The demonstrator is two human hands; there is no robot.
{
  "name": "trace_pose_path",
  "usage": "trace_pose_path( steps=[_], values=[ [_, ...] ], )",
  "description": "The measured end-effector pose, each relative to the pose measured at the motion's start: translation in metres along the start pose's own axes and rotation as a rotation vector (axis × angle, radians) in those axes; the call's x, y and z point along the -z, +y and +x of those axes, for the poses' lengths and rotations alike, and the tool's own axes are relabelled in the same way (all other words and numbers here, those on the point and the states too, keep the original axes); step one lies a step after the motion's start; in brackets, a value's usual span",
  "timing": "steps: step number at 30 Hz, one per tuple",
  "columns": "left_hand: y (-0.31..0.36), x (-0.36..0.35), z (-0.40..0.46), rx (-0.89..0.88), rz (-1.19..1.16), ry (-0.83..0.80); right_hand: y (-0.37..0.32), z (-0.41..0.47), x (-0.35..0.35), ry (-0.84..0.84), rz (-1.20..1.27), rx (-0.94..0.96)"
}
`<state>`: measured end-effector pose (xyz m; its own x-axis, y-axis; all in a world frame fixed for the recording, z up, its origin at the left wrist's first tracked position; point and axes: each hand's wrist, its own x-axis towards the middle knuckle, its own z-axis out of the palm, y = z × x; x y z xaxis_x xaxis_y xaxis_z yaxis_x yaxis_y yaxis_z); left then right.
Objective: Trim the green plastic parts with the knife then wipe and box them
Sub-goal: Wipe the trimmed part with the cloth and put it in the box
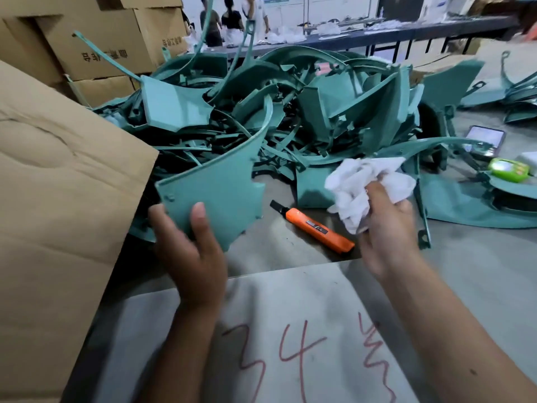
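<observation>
A: How far along is the work judged to be?

B: One flat, fan-shaped green plastic part (216, 193) is gripped at its lower edge by the left hand (186, 245), thumb on its face, beside the flap of the large brown cardboard box (58, 181) at the table's left edge. A crumpled white cloth (366, 187) is clutched in the curled fingers of the right hand (386, 228). The orange-handled utility knife (312, 226) has been laid on the grey table (479, 257), between the hands. So trimming of this piece is taken as done, wiping as under way or just finished, boxing as still to come.

A: And what is left?

B: A tangled heap of green plastic parts (290, 112) is seen behind, apparently untreated.

A: What cannot be made out?

B: The box's inside is hidden by its flap, so the count of boxed parts is unknown. Whether the knife blade is extended cannot be told.
</observation>
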<state>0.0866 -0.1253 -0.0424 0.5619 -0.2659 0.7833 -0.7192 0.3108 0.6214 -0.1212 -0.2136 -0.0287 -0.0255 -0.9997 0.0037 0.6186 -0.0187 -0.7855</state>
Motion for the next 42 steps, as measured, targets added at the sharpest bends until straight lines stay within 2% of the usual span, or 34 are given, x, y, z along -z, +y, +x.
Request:
trace_pose_path(
  steps=[2,4,6,8,12,14,16,19,20,21,24,29,33,37,38,42],
  values=[
    [0.006,-0.004,-0.005,-0.284,0.054,-0.091,0.004,-0.011,-0.010,-0.285,-0.046,-0.125],
    [0.010,-0.009,-0.005,-0.494,0.087,-0.237,0.012,-0.019,-0.017,-0.437,-0.150,-0.145],
    [0.014,-0.013,-0.008,-0.541,0.108,-0.305,0.017,-0.022,-0.018,-0.393,-0.109,-0.207],
    [0.017,-0.014,-0.011,-0.570,0.104,-0.307,0.018,-0.022,-0.012,-0.418,-0.106,-0.208],
    [0.020,-0.014,-0.009,-0.623,0.088,-0.269,0.009,-0.021,-0.005,-0.718,-0.171,-0.184],
    [0.022,-0.015,-0.011,-0.536,0.136,-0.252,0.006,-0.019,-0.003,-0.741,-0.233,-0.057],
    [0.020,-0.014,-0.013,-0.278,0.051,-0.258,0.006,-0.019,-0.003,-0.740,-0.260,0.048],
    [0.022,-0.012,-0.005,0.517,-0.606,-0.284,0.006,-0.014,0.000,-0.676,-0.211,0.029],
    [0.021,-0.011,-0.002,0.732,-0.760,-0.295,0.006,-0.015,-0.001,-0.682,-0.222,0.010],
    [0.019,-0.012,-0.001,0.835,-0.794,-0.346,0.007,-0.014,0.000,-0.695,-0.240,0.006],
    [0.018,-0.014,-0.007,0.871,-0.730,-0.433,0.011,-0.018,-0.001,-0.681,-0.230,-0.028],
    [0.018,-0.017,-0.010,0.860,-0.731,-0.244,0.019,-0.017,-0.004,-0.666,-0.336,0.066],
    [0.021,-0.018,-0.014,0.897,-0.706,-0.167,0.023,-0.019,-0.007,-0.674,-0.357,0.078],
    [0.024,-0.022,-0.014,1.077,-0.928,-0.098,0.023,-0.022,-0.011,-0.716,-0.330,0.091],
    [0.026,-0.023,-0.015,1.107,-0.945,-0.133,0.024,-0.023,-0.012,-0.725,-0.319,0.093],
    [0.027,-0.025,-0.022,1.023,-0.783,-0.388,0.028,-0.025,-0.012,-0.665,-0.306,0.022]
  ],
)
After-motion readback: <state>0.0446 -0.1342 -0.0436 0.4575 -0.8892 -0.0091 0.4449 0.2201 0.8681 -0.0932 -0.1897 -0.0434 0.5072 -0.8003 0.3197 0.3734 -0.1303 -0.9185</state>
